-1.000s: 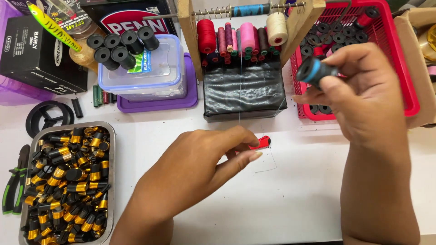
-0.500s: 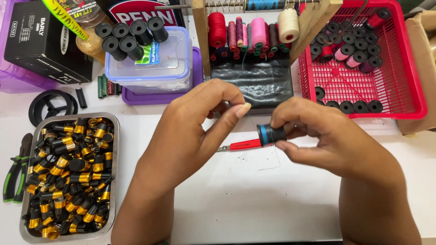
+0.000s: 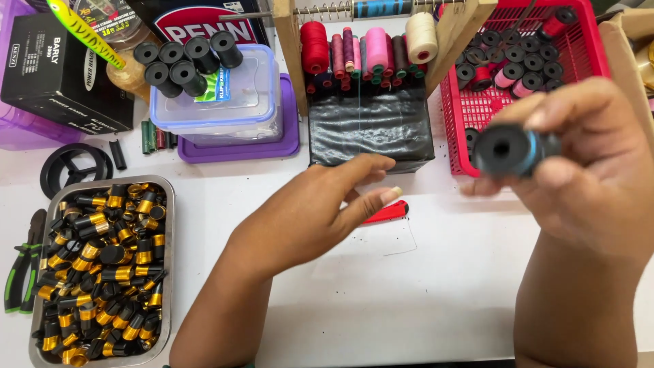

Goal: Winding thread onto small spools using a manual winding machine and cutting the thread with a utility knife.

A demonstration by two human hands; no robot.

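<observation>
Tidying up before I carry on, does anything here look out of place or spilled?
Little stands out. A few short dark tubes lie loose on the white table beside the purple tray, outside any container. Fine dark specks dot the table near the red basket.

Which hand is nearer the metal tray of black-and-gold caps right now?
Left. The left hand lies on the white table just right of the metal tray of black-and-gold caps, pinching a red tool. The right hand is raised at far right, holding a black-and-blue cylinder.
</observation>
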